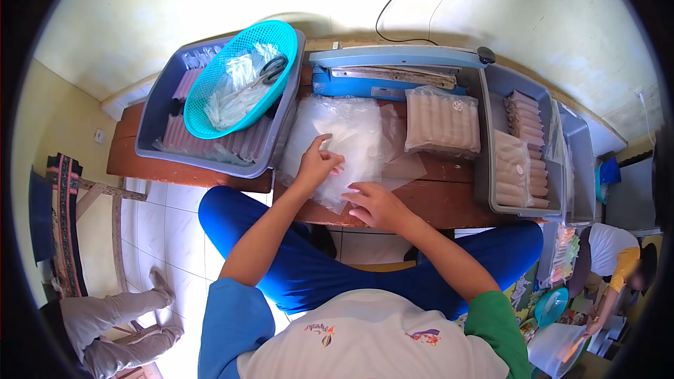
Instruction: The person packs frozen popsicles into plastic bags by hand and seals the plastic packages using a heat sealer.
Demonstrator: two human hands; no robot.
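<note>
A stack of clear plastic bags [354, 123] lies on the wooden bench in front of me. Over its lower part hovers my left hand [319, 165], fingers loosely curved and apart, with nothing visible in it. Near the stack's front corner is my right hand [379, 205], fingers spread and pointing left; whether its fingertips touch the plastic I cannot tell. Right of the stack sits a clear bag packed with brownish-pink tubes [442, 123]. Behind the bags stands a blue bag sealer [393, 81] with a long arm and a black knob.
On the left, a grey tub [263, 168] holds tube packs, with a turquoise basket [193, 109] of plastic and scissors [272, 70] on top. Another grey tub [484, 168] with tubes is at right. Two other people [611, 260] [119, 316] are nearby.
</note>
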